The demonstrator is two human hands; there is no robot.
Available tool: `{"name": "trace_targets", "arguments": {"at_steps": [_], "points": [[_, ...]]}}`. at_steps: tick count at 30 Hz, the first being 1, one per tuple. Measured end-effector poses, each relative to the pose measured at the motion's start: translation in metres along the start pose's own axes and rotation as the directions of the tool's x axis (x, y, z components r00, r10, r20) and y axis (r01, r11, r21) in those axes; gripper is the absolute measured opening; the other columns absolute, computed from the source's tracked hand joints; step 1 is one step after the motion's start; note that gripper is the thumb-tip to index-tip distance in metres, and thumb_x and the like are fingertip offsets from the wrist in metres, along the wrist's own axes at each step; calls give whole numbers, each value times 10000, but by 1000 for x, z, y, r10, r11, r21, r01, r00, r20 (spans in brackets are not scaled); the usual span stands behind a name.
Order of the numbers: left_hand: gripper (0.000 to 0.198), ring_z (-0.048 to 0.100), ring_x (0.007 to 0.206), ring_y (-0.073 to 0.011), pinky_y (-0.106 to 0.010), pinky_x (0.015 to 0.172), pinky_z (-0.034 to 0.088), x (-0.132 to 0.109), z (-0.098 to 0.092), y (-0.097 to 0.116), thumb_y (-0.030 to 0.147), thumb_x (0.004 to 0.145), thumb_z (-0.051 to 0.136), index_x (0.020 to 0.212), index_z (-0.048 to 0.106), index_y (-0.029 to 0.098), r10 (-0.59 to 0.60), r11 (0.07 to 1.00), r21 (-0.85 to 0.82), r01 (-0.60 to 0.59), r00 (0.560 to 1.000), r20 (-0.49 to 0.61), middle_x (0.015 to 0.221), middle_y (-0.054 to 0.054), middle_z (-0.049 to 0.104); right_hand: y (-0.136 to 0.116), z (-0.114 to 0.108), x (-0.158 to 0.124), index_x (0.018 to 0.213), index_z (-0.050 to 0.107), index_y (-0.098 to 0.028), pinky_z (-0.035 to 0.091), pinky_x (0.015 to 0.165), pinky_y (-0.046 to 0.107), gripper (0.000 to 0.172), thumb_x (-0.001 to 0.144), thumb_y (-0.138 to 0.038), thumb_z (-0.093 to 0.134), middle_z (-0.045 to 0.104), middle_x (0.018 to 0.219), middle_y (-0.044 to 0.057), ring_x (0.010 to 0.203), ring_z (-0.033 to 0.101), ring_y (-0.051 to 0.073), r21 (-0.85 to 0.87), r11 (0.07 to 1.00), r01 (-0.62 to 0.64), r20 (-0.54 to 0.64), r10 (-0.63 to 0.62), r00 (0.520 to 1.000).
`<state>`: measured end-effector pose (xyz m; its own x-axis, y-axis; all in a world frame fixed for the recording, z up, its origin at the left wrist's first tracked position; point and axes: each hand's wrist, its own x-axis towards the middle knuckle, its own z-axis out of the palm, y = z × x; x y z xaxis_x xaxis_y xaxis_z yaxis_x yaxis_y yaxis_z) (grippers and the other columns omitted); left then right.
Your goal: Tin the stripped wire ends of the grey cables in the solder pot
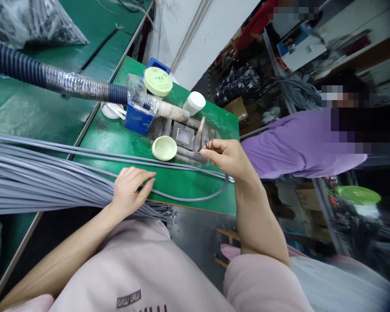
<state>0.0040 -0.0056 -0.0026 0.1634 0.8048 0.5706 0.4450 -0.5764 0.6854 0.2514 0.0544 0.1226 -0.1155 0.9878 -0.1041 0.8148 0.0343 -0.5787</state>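
Observation:
My right hand [225, 156] pinches the stripped end of a grey cable [195, 199] between thumb and fingers, with thin dark and reddish wires [209, 145] poking out at the fingertips. From there the cable loops down and back left. My left hand [133, 190] lies over that cable beside the big bundle of grey cables [52, 173], its fingers stretched out and thumb apart. Just beyond my right fingertips is a stained metal device with a square, silvery recess [183, 135]. An open pale-green round tub [164, 148] stands left of it.
A ribbed hose [74, 84] ends over the device, beside a blue box [138, 119]. Behind stand a white jar [195, 102] and a pale-green lidded tub [157, 81]. A plastic bag of cables [39, 24] lies back left. A person in purple [299, 141] is at the right.

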Motion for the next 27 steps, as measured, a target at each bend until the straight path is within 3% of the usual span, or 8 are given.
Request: {"name": "trace_targets", "arguments": {"at_steps": [8, 18, 27], "points": [[123, 625, 727, -160, -307, 676, 410, -2, 2, -1, 207, 861, 575, 923, 678, 182, -8, 999, 35, 7, 1000, 10, 806, -42, 720, -9, -1, -35, 620, 545, -149, 252, 455, 230, 259, 778, -349, 590, 399, 490, -50, 459, 377, 75, 93, 996, -7, -6, 7, 1000], [134, 629, 729, -160, -306, 703, 425, -1, 3, 0, 226, 864, 569, 903, 689, 181, -1, 997, 78, -2, 999, 37, 772, -34, 713, -3, 0, -66, 620, 595, -139, 304, 408, 202, 246, 761, -337, 631, 464, 453, -46, 411, 432, 68, 260, 965, -45, -46, 59, 997], [143, 630, 724, -166, -307, 692, 434, -1, 3, 2, 243, 866, 562, 890, 691, 186, 12, 991, 129, -18, 999, 44, 788, -38, 720, 15, 11, -75, 500, 558, -135, 286, 338, 184, 436, 771, -468, 633, 594, 518, 13, 351, 439, 43, 488, 868, -93, -35, 125, 992]]}}
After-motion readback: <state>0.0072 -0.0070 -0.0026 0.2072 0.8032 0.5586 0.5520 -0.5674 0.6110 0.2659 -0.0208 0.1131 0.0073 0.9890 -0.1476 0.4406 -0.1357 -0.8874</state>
